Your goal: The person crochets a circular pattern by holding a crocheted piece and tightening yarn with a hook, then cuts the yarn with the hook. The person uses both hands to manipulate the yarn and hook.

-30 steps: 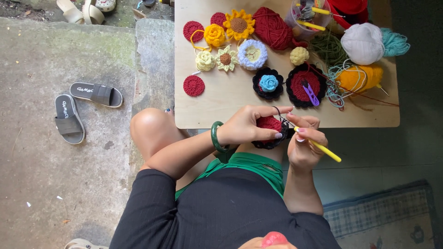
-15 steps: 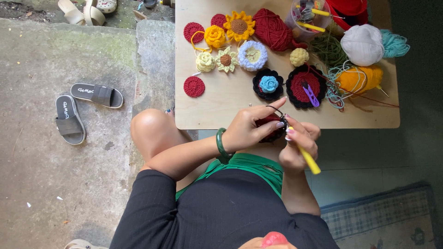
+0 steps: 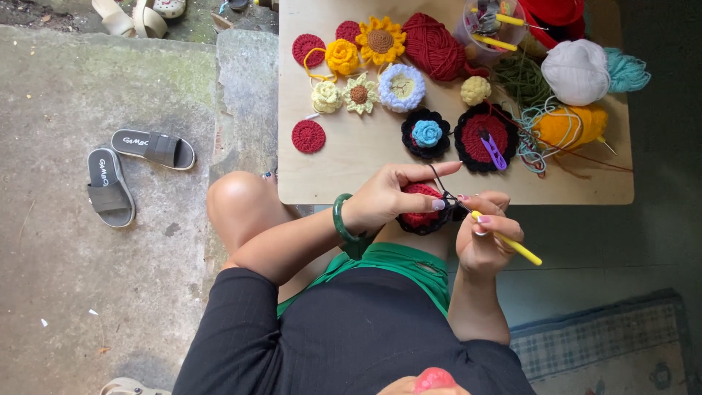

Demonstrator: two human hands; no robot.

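Note:
My left hand [image 3: 391, 197], with a green bangle on the wrist, grips a red crochet round edged in black [image 3: 422, 216] just below the front edge of the wooden table [image 3: 351, 164]. A strand of black yarn runs over its index finger. My right hand [image 3: 486, 234] holds a yellow-handled crochet hook [image 3: 508, 241], its tip against the right edge of the round.
On the table lie several crocheted flowers and discs, among them a sunflower [image 3: 380, 40] and a red disc [image 3: 308, 136], plus yarn balls [image 3: 576, 72] and purple snips [image 3: 493, 151]. Grey slippers [image 3: 110, 183] rest on the concrete at left. A checked mat [image 3: 607, 344] lies at lower right.
Both hands shifted slightly with the round. The hook's yellow handle swung downward half a second ago and has come back to a flatter angle.

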